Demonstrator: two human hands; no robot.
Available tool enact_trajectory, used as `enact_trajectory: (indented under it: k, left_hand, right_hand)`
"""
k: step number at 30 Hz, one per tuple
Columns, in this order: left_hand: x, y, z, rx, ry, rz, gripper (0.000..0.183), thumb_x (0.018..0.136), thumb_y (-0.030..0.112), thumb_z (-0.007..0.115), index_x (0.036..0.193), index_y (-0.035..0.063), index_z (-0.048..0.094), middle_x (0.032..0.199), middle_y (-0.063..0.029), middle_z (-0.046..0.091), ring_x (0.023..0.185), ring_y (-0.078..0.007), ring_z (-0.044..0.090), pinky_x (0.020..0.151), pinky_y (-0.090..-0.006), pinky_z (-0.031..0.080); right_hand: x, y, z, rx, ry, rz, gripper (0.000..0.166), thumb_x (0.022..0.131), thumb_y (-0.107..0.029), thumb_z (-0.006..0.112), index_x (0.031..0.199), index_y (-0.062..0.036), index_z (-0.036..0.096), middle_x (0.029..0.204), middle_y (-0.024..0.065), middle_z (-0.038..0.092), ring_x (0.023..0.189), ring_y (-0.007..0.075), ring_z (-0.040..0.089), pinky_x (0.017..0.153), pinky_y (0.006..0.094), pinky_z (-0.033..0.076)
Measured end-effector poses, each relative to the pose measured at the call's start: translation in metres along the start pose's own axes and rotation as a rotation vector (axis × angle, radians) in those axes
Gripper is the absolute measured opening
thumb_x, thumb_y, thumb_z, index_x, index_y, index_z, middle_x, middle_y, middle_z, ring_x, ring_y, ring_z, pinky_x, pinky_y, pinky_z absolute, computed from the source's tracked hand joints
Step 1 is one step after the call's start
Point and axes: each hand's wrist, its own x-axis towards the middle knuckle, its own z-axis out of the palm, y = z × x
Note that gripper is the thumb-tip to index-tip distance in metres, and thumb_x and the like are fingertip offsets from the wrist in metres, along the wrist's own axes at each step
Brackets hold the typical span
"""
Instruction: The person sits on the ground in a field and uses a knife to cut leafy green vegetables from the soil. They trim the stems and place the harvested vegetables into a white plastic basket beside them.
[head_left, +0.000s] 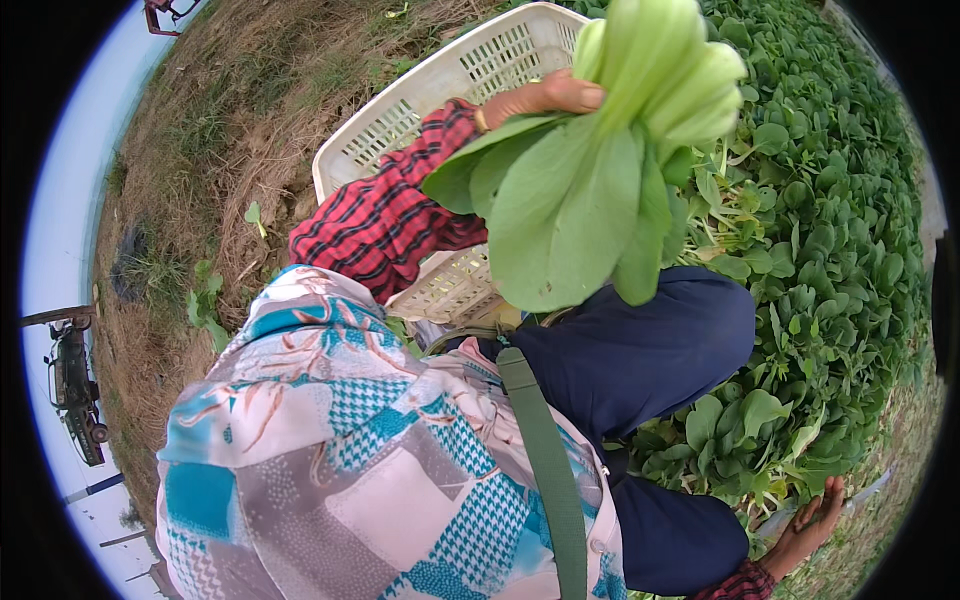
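Observation:
My left hand (547, 96), at the top of the view, grips a head of bok choy (574, 206). Its pale green stalks point up and its broad leaves hang toward my knee. The bok choy covers most of the fingers and part of a white slatted plastic crate (427, 82), over which my left forearm reaches. At the lower right, my right hand (806, 525) is low beside leafy plants, its fingers partly curled. A thin pale bluish strip (868, 491) shows beside its fingertips; whether the hand holds it is unclear.
Dense rows of leafy greens (832, 247) grow beyond my knees, with cut or yellowed stems (716, 225) near them. Dry grass and soil (225, 112) lie on the crate's other side, with a loose leaf (256, 217). A dark vehicle (75, 390) stands far off.

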Motion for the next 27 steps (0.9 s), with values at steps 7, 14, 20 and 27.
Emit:
enact_trajectory:
  k: [7,14,20,27]
  left_hand:
    - [-0.212,0.038,-0.153,0.285,1.021,-0.256,0.040,0.084,0.021,0.061,0.119,0.0034,0.052,0.101,-0.0139,0.064,0.084,-0.0214,0.065,0.076,-0.0337,0.054]
    - [-0.268,-0.096,-0.226,0.935,0.953,-0.966,0.048,0.081,0.021,0.062,0.126,0.0107,0.047,0.107,-0.0166,0.060,0.094,-0.0234,0.062,0.083,-0.0362,0.048]
    - [-0.235,-0.161,-0.211,0.874,1.135,-1.289,0.058,0.078,0.026,0.065,0.127,0.0061,0.043,0.117,-0.0163,0.052,0.101,-0.0256,0.056,0.086,-0.0379,0.046]
    - [-0.208,-0.166,-0.194,0.879,1.946,-1.181,0.070,0.075,0.033,0.068,0.129,0.0007,0.037,0.129,-0.0160,0.042,0.110,-0.0283,0.050,0.090,-0.0398,0.043]
  right_hand:
    - [0.033,0.036,-0.047,-0.271,0.040,0.110,0.041,0.090,-0.030,0.055,0.118,-0.0006,0.055,0.110,0.0078,0.059,0.047,0.0028,0.035,0.037,0.0175,0.022]
    - [0.036,0.043,-0.044,-0.732,-0.002,0.126,0.031,0.088,-0.032,0.054,0.101,-0.0044,0.061,0.092,0.0029,0.065,0.042,0.0046,0.030,0.036,0.0209,0.020]
    - [0.033,0.060,-0.048,-0.846,-0.024,0.173,0.029,0.085,-0.032,0.058,0.094,-0.0042,0.057,0.080,0.0033,0.062,0.036,0.0063,0.036,0.033,0.0224,0.023]
    - [0.008,0.034,0.020,-0.954,-0.142,0.154,0.028,0.085,-0.031,0.058,0.093,-0.0037,0.057,0.077,0.0045,0.062,0.035,0.0066,0.038,0.032,0.0227,0.025]
